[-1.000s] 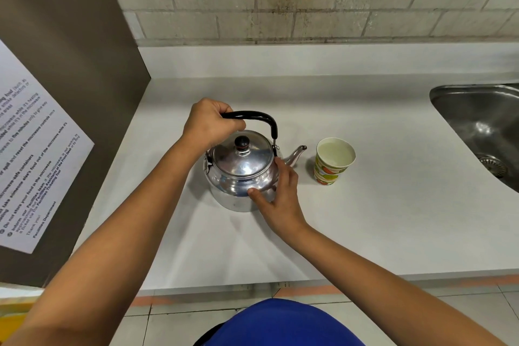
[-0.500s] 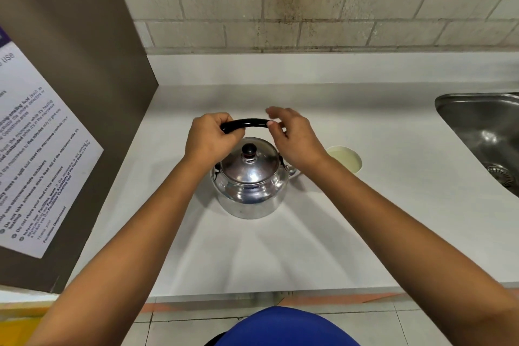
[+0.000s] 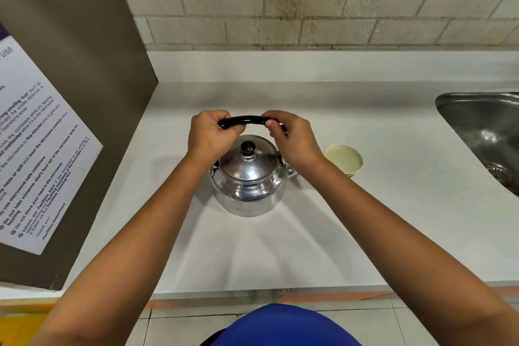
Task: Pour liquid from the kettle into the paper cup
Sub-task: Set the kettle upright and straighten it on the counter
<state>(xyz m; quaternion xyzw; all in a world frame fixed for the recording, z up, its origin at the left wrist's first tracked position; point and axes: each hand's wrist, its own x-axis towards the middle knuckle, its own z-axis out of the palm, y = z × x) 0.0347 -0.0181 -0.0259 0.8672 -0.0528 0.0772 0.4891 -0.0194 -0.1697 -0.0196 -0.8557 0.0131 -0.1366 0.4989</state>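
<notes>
A printed notice (image 3: 36,166) is stuck to the brown panel (image 3: 84,64) at the left; parts of its black text can be read, among them "five minutes", "microwave-safe containers", "Do not store your food in the microwave", "Facilities team", "Thank you!" and "Facilities Department", while the rest is cut off or too slanted to make out. The shiny metal kettle (image 3: 248,180) stands upright on the pale surface (image 3: 365,219), near the middle, with its lid on and a dark knob (image 3: 248,146) on top. Its black handle (image 3: 243,121) arches over the lid. The left hand (image 3: 212,136) is curled into a fist round the left end of the handle, fingers wrapped fully over it. The right hand (image 3: 292,140) grips the right end, fingers bent over the top and thumb (image 3: 271,123) tucked underneath, its wrist covering most of the spout (image 3: 289,171). Both forearms reach in from the near edge, meeting at the handle. The paper cup (image 3: 344,160) stands just right of the kettle, beside the right wrist, holding a pale liquid; a bit of coloured print shows on its side but cannot be read. A steel sink (image 3: 483,135) is set into the surface at the far right, well apart from the cup. Behind runs a block wall (image 3: 323,0).
</notes>
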